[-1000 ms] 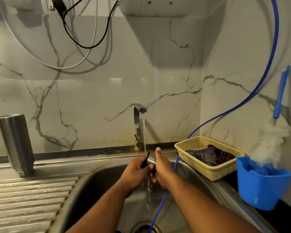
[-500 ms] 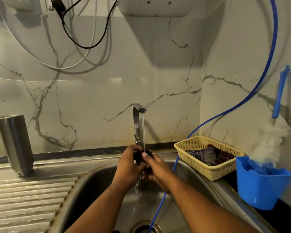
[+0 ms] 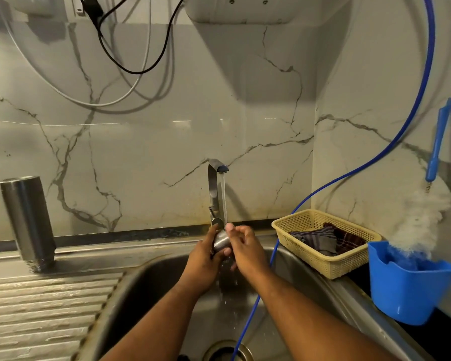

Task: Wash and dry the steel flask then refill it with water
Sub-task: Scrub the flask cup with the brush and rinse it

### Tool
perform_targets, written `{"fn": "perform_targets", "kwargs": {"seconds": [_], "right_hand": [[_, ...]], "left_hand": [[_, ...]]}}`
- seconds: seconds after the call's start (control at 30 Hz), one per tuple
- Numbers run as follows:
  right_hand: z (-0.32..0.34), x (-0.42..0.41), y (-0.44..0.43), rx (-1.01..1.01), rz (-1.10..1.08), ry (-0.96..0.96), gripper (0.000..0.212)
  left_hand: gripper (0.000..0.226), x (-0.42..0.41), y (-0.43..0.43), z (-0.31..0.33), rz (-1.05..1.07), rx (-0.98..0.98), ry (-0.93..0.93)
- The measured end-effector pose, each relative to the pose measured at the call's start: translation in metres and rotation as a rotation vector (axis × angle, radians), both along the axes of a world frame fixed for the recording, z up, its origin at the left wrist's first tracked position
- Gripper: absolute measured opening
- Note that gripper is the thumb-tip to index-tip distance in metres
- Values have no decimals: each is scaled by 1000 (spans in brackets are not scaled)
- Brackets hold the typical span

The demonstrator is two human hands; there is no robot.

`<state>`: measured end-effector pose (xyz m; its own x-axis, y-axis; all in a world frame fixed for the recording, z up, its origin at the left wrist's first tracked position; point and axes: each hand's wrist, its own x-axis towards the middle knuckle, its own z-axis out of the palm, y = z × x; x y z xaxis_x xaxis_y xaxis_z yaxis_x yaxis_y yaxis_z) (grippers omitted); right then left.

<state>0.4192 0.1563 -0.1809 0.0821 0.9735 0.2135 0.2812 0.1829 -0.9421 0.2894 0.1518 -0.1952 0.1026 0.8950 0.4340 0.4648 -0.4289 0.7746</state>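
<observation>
The steel flask (image 3: 28, 220) stands upside down on the drainboard at the far left, away from both hands. Over the sink basin (image 3: 146, 287), my left hand (image 3: 206, 259) and my right hand (image 3: 245, 250) are closed together on the flask's small steel cap (image 3: 221, 241). The cap sits right under the running stream from the steel tap (image 3: 215, 188). Water drips from the hands into the basin. Most of the cap is hidden by my fingers.
A thin blue hose (image 3: 255, 306) runs from the upper right wall down into the drain (image 3: 227, 351). A yellow basket (image 3: 323, 264) with cloths sits right of the sink. Beside it, a blue tub (image 3: 406, 293) holds a bottle brush (image 3: 427, 212). The ribbed drainboard (image 3: 44, 316) lies left.
Both hands rose from lower in the basin up to just under the tap. The cap turned in my fingers, from its dark side showing to its steel side.
</observation>
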Motion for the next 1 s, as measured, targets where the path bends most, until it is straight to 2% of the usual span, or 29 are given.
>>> {"fn": "perform_targets", "kwargs": {"seconds": [0.07, 0.1, 0.13, 0.23, 0.27, 0.33, 0.43, 0.53, 0.63, 0.8, 0.9, 1.0], "right_hand": [[0, 1, -5, -32, 47, -45, 34], [0, 1, -5, -62, 51, 7, 33], [1, 0, -6, -105, 55, 144, 32], [6, -3, -1, -278, 55, 772, 32], [9, -4, -1, -311, 74, 904, 32], [12, -3, -1, -336, 98, 1014, 32], [15, -3, -4, -360, 113, 1035, 29], [12, -6, -5, -386, 98, 976, 31], [4, -9, -5, -371, 106, 857, 26], [0, -13, -6, -399, 169, 736, 17], [2, -13, -5, -348, 140, 691, 17], [-2, -6, 1, -258, 81, 583, 21]], "left_hand": [[61, 1, -2, 1, 10, 38, 11], [60, 2, -4, 3, 19, 52, 13], [62, 2, -5, 4, 29, 66, 6], [69, 1, -5, 11, 60, 104, -65], [68, 0, -4, 12, 56, 118, -80], [64, -1, -4, 13, 15, 126, -115], [49, 0, -10, 17, -67, 44, -190], [32, 4, -13, 21, -163, -139, -386], [26, 9, -14, 17, -120, -208, -363], [31, 8, -9, 9, -13, -287, -465], [27, 6, -7, 9, -43, -303, -519], [40, 5, -6, 7, -88, -344, -517]]}}
